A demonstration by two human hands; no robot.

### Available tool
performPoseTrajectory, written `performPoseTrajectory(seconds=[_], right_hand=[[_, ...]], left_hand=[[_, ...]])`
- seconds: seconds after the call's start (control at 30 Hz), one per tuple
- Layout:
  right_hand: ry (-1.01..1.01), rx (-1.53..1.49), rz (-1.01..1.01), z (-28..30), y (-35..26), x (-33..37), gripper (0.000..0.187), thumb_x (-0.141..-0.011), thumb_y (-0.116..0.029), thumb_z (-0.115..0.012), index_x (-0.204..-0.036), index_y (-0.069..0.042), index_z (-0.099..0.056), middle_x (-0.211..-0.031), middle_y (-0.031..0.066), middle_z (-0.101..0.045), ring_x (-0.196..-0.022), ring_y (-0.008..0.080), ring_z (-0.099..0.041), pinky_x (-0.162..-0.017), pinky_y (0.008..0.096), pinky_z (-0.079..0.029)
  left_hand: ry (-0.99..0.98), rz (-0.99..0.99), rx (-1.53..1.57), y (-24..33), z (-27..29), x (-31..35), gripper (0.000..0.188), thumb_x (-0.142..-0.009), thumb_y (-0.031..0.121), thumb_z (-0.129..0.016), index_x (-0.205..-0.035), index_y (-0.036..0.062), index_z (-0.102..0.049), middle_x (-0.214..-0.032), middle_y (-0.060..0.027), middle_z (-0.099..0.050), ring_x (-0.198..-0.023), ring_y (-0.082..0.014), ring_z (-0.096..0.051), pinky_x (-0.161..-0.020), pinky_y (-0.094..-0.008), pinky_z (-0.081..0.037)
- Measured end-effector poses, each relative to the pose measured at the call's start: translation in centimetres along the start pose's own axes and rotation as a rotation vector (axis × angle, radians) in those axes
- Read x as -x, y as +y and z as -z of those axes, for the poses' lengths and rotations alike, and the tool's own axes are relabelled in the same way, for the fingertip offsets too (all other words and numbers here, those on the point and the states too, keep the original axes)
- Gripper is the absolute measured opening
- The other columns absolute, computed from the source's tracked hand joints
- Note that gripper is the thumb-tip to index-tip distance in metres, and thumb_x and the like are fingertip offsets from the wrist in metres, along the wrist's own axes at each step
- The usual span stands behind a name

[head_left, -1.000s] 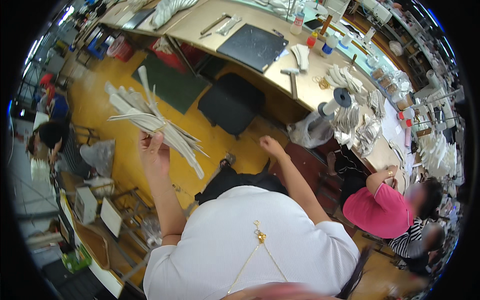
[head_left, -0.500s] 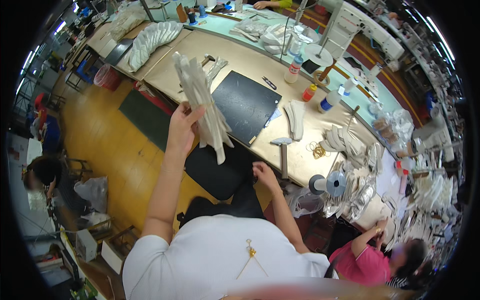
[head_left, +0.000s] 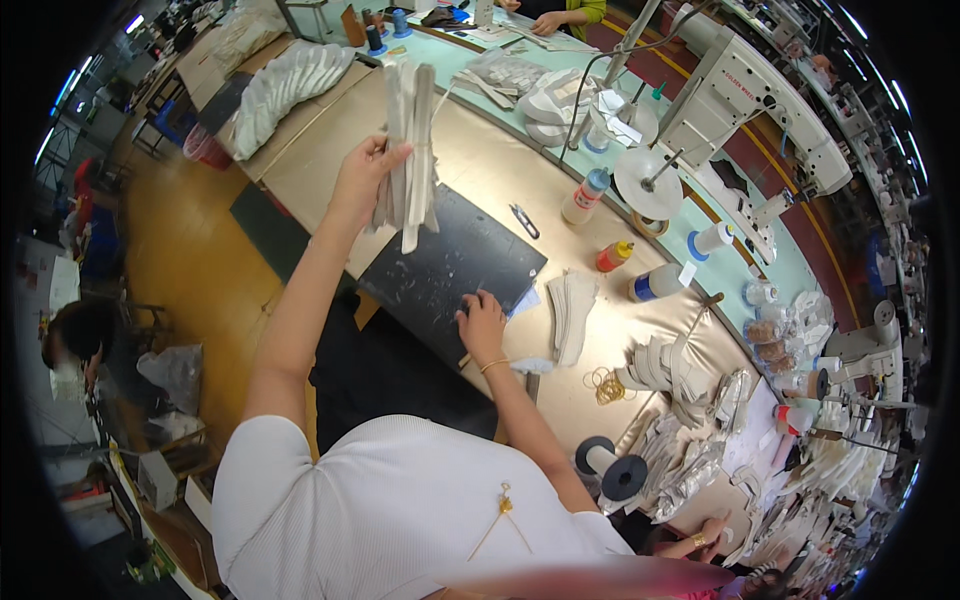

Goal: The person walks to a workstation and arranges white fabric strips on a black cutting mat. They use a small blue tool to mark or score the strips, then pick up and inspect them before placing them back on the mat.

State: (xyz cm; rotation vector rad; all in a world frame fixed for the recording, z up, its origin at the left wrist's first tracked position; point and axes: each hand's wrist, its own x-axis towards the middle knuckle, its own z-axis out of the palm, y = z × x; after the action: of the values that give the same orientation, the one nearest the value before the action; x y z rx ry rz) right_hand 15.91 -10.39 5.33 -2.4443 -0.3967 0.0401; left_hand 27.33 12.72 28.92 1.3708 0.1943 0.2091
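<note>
Your left hand (head_left: 368, 178) holds a bundle of strips (head_left: 410, 150) above the table (head_left: 632, 328), near the left side of the mat (head_left: 440, 275); your right hand (head_left: 483, 328) is at the mat's near right part. The snips (head_left: 524, 222) lie just beyond the mat, a stack of pieces (head_left: 573, 318) to its right. Three bottles (head_left: 614, 257) stand behind that stack. Rubber bands (head_left: 608, 386) lie farther right, with a spool (head_left: 610, 468) nearer you.

Cream strips (head_left: 409, 150), mat (head_left: 450, 265) — black (pale-flecked), golden tabletop (head_left: 492, 165)
</note>
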Motion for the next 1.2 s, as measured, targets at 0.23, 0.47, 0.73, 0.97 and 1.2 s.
performPoseTrajectory(seconds=[0.23,0.47,0.73,0.97,1.2], right_hand=[[0.166,0.358,-0.129,-4.7,-2.7,-2.9,0.044,-0.088,-0.04,-0.064,-0.129,-0.023,-0.061,-0.146,0.0088,-0.044,-0.139,0.0393,-0.03,-0.108,0.0669,-0.019],[0.116,0.455,-0.242,-4.7,-2.9,-2.7,0.039,-0.085,-0.042,-0.064,-0.121,-0.027,-0.065,-0.146,0.0069,-0.042,-0.141,0.0379,-0.025,-0.111,0.0641,-0.014],[0.052,0.484,-0.25,-5.6,-2.2,-3.6,0.039,-0.085,-0.047,-0.064,-0.12,-0.032,-0.065,-0.145,0.0042,-0.043,-0.142,0.0356,-0.025,-0.113,0.0625,-0.012],[0.048,0.457,-0.273,-6.0,-2.8,-3.3,0.04,-0.083,-0.046,-0.066,-0.12,-0.032,-0.065,-0.146,0.0031,-0.043,-0.142,0.0363,-0.026,-0.113,0.0626,-0.012],[0.038,0.467,-0.273,-6.0,-2.4,-3.2,0.039,-0.083,-0.045,-0.066,-0.12,-0.032,-0.065,-0.145,0.0042,-0.043,-0.143,0.0366,-0.023,-0.114,0.0624,-0.011]], left_hand=[[-0.132,-0.066,-0.04,-5.3,-4.7,-24.6,0.032,-0.084,0.017,-0.077,-0.103,-0.0039,-0.063,-0.088,-0.0066,-0.068,-0.075,-0.0112,-0.063,-0.068,-0.0255,-0.052],[-0.178,-0.281,-0.471,-13.1,-12.5,-42.8,0.039,-0.075,0.032,-0.083,-0.088,-0.0017,-0.069,-0.075,-0.0062,-0.067,-0.066,-0.0166,-0.058,-0.064,-0.0305,-0.048],[-0.603,-0.07,-0.977,-22.5,-11.5,-51.5,0.068,-0.09,0.058,-0.057,-0.112,-0.0056,-0.064,-0.115,-0.0271,-0.064,-0.109,-0.038,-0.06,-0.096,-0.0429,-0.045],[-0.088,-0.426,-0.863,-23.5,1.9,-49.9,0.038,-0.091,0.026,-0.062,-0.118,0.0,-0.064,-0.115,-0.0223,-0.064,-0.11,-0.0402,-0.057,-0.098,-0.0464,-0.044],[-0.68,-0.679,-1.35,-21.7,4.5,-47.0,0.047,-0.081,0.026,-0.07,-0.123,0.0057,-0.062,-0.128,-0.0146,-0.058,-0.122,-0.0314,-0.052,-0.102,-0.0406,-0.043]])
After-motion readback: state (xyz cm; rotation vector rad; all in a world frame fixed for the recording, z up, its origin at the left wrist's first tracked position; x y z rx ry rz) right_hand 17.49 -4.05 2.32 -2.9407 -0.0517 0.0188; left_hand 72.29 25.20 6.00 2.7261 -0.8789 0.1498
